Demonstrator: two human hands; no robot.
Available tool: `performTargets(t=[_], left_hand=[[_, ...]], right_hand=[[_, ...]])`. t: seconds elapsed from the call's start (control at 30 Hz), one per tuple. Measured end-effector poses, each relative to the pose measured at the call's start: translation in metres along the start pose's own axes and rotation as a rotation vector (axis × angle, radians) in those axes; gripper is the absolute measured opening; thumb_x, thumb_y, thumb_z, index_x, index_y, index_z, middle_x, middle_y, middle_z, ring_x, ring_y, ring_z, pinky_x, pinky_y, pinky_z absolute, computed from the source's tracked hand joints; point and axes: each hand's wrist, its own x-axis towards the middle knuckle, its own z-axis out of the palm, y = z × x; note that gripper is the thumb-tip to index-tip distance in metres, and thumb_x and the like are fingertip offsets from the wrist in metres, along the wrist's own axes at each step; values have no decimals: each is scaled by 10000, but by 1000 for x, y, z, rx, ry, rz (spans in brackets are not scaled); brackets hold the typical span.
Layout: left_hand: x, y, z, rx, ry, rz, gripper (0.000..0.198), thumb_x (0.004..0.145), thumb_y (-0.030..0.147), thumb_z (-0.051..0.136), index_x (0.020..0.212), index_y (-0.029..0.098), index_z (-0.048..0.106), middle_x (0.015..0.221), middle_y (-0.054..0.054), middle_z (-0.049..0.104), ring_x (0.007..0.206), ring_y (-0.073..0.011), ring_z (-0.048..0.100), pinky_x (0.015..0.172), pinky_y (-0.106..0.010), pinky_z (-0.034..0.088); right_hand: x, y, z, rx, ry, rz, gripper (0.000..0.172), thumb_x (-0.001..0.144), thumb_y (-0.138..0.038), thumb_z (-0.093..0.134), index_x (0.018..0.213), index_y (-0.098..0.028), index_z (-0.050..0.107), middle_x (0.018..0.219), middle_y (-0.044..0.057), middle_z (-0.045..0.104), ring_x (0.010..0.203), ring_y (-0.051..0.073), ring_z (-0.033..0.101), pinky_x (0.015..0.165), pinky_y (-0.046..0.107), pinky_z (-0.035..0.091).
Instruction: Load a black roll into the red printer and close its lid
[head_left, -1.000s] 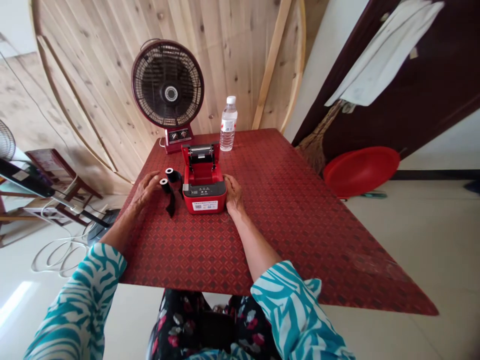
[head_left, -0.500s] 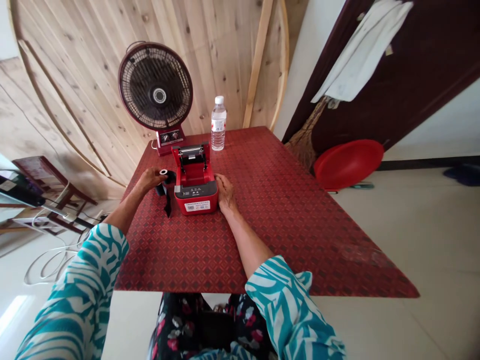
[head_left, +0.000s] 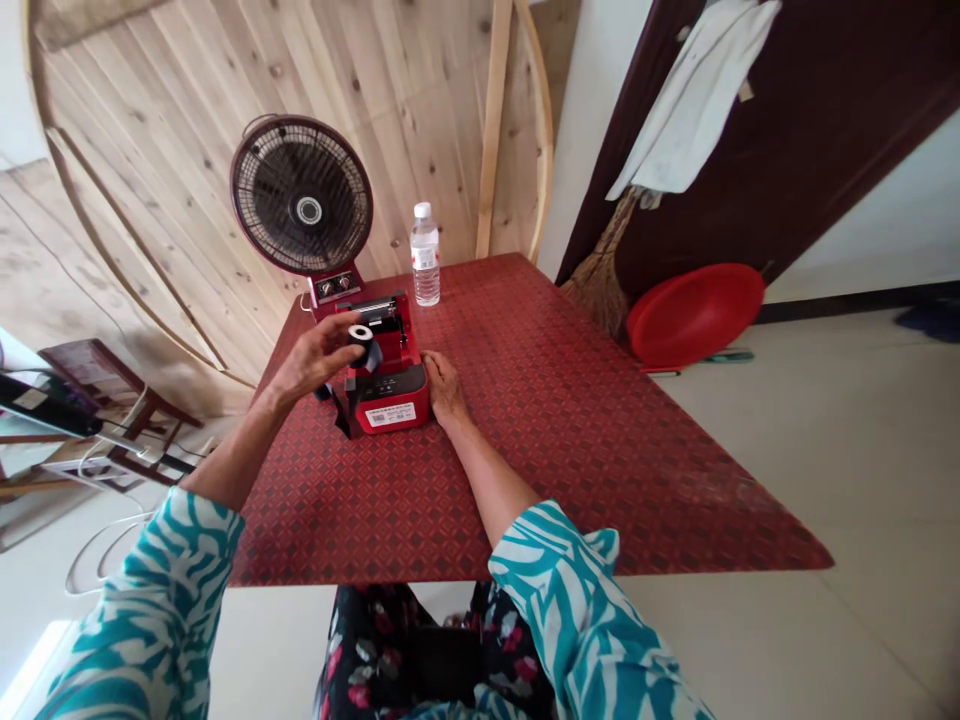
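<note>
Although the lid of the red printer (head_left: 390, 414) is raised, no roll can be seen seated inside it, though the view into it is partly blocked. Behind the printer and slightly to its left, a fan (head_left: 301, 195) is placed. Above the left half of the printer, a black roll (head_left: 363, 342) with a white core is held up by the left hand (head_left: 315, 358), with the fingers closed in a narrow grip around it. From under the roll, a black strip (head_left: 342, 412) is seen hanging down beside the printer's left side, touching the table (head_left: 525, 480). Just right of the printer's front corner, the right hand (head_left: 444, 388) is laid open on the table, with nothing held. Behind the printer and to its right, a water bottle (head_left: 425, 257) is stood upright. Well to the right of the printer, a broom (head_left: 600, 290) and a red basin (head_left: 694, 315) are left beyond the table. The roll is off the table yet outside the printer, and the lid is not yet shut.
</note>
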Motion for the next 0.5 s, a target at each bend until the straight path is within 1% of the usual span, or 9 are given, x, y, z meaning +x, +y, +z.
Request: performTargets(t=[0.03,0.1,0.17,0.23,0.33,0.4,0.5], left_hand=[[6,0,7,75,-52,-5,508,740,354,712,1207,185,605,1014,-69,713,895,-191,673,822,-332,547],[19,0,18,262,-136,-20,401,750,323,697,1121,177,653,982,-65,725,882,-197,678,830,-339,544],[34,-1,23,455,-201,-35,300,739,279,702,1025,185,704,980,-58,737,907,-213,683,861,-342,535],[46,0,23,593,-264,-64,266,724,247,716,985,199,739,1005,-54,749,941,-231,689,874,-333,529],[58,3,21,686,-333,-124,233,737,213,701,960,215,770,1007,-46,763,937,-232,701,842,-302,531],[59,5,22,701,-378,-132,249,751,160,653,955,222,780,995,-37,771,926,-219,707,830,-282,530],[56,5,29,734,-449,-117,321,746,109,601,991,214,781,1029,-52,772,939,-214,711,852,-274,523]], right_hand=[[0,-1,0,1,2,-3,325,859,-420,449,926,-243,712,1007,34,751,999,208,641,963,379,479],[0,-1,1,2,6,-6,313,859,-412,456,915,-245,714,991,32,751,993,205,641,954,372,485],[1,-2,3,0,9,-7,298,861,-396,461,910,-251,717,984,28,750,992,202,640,958,370,485],[1,-2,4,-2,17,-9,290,866,-379,462,913,-254,720,986,28,748,994,199,639,969,373,483],[1,-3,5,-7,23,-2,290,877,-357,457,928,-250,721,1002,35,743,1001,199,640,970,377,486],[1,-4,4,-13,18,3,286,884,-342,454,940,-246,718,1018,38,740,1015,201,640,978,383,483],[1,-5,3,-6,6,3,266,886,-327,463,932,-247,713,1019,34,736,1030,199,639,1000,381,469]])
